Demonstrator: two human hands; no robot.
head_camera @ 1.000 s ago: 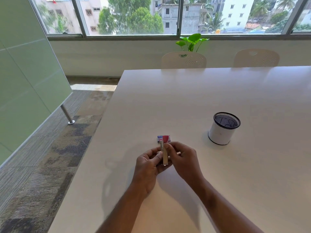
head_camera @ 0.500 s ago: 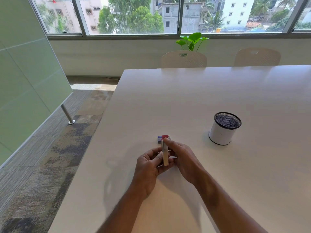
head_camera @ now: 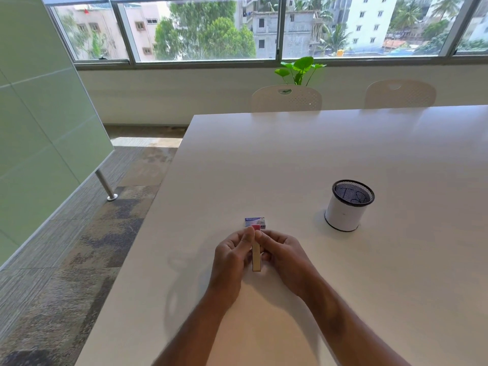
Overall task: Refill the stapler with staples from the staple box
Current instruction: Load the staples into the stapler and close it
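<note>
A small stapler [head_camera: 256, 256], a narrow pale metal bar with a red end, is held lengthwise just above the white table [head_camera: 290, 159]. My left hand [head_camera: 230, 257] grips its left side and my right hand [head_camera: 284, 256] its right side, thumbs meeting near the red tip. Just beyond the fingertips lies the small blue and white staple box [head_camera: 254, 221], flat on the table and apart from both hands. The stapler's underside is hidden by my fingers.
A white pen holder [head_camera: 346, 207] with a black mesh rim stands to the right. Two pale chairs [head_camera: 286, 99] stand at the table's far edge, a green plant behind them. The table's left edge drops to carpet, beside a green glass partition.
Both hands have closed in around the stapler, thumbs now pressed together near its red tip. The staple box and pen holder have not moved.
</note>
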